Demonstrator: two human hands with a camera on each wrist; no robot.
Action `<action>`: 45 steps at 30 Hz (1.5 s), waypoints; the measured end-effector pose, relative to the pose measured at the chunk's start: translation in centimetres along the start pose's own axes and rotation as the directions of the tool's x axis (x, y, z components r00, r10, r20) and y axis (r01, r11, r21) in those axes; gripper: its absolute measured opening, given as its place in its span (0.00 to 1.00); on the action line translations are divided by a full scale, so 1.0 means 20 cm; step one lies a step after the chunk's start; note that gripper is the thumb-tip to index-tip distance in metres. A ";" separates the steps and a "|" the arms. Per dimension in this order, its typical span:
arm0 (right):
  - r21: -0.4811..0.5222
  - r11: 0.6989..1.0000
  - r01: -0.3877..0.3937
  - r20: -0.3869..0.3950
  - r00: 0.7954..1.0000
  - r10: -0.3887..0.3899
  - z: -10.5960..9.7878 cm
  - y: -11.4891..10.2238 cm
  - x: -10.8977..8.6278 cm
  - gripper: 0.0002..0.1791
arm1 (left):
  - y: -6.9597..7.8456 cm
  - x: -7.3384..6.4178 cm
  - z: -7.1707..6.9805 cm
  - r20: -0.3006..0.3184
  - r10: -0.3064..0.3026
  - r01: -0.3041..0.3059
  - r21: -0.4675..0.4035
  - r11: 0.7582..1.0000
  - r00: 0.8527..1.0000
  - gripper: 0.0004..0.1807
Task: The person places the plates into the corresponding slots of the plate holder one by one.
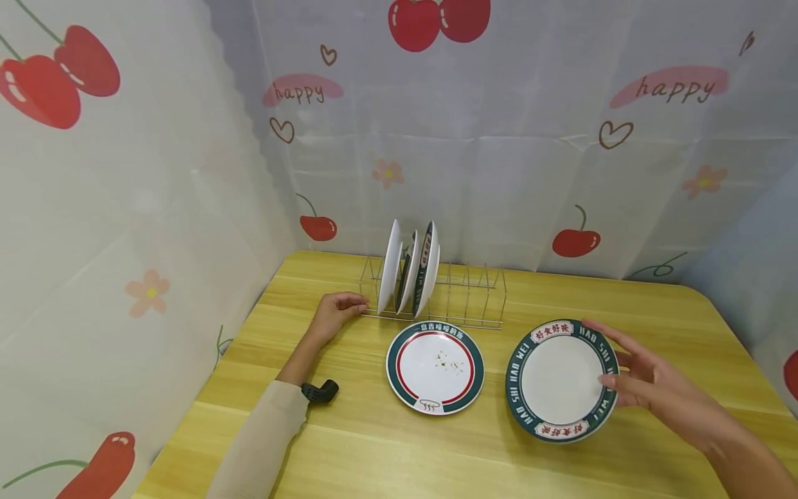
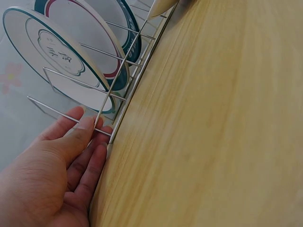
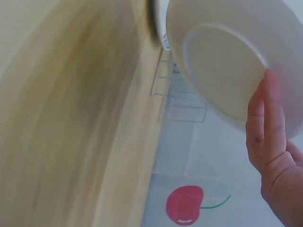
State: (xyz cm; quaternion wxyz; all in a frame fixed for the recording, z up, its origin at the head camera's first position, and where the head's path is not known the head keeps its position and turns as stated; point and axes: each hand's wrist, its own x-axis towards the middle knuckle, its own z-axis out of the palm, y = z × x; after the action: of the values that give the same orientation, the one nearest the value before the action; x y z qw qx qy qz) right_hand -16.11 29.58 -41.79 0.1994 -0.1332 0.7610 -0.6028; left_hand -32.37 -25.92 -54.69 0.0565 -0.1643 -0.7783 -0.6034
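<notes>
My left hand pinches the left end of a wire dish rack, as the left wrist view shows up close. Three plates stand on edge in the rack's left slots; the leftmost plate shows a white underside in the head view. At the right, my right hand holds a plate with a dark green lettered rim by its right edge, thumb on top and fingers under it. In the right wrist view its pale underside is raised over the table and tilted.
Another plate with a green rim and red ring lies face up in front of the rack, with small specks on it. The wooden table meets a cherry-printed cloth behind. A black device sits at my left wrist.
</notes>
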 end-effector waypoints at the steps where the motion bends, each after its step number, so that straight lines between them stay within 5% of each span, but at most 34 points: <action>1: 0.014 1.000 0.026 -0.006 1.000 -0.026 0.00 -0.02 0.01 0.38 | 0.02 -0.01 0.00 0.002 0.004 -0.004 0.001 1.000 1.000 0.08; 9: 0.129 0.969 0.211 -0.029 0.977 -0.209 0.03 -0.12 0.09 0.40 | 0.13 -0.04 0.00 0.018 0.016 -0.016 -0.003 1.000 1.000 0.08; 25: 0.108 0.955 0.276 -0.126 0.957 -0.262 0.11 -0.40 0.35 0.41 | 0.13 -0.03 -0.01 0.013 0.013 -0.014 0.018 1.000 1.000 0.07; 34: 0.052 0.958 0.282 -0.134 0.953 -0.273 0.17 -0.49 0.53 0.41 | -0.03 0.01 -0.01 0.005 0.010 -0.010 0.004 1.000 1.000 0.08; 45: -0.034 0.976 0.215 -0.172 0.961 -0.217 0.22 -0.49 0.67 0.42 | -0.05 0.00 0.00 -0.009 0.018 -0.018 -0.011 1.000 1.000 0.08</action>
State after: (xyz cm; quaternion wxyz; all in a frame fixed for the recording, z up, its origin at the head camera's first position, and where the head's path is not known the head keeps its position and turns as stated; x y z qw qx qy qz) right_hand -26.40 17.55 -35.09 0.0640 -0.1635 0.7608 -0.6248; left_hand -32.78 -26.15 -55.63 0.0644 -0.1689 -0.7733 -0.6078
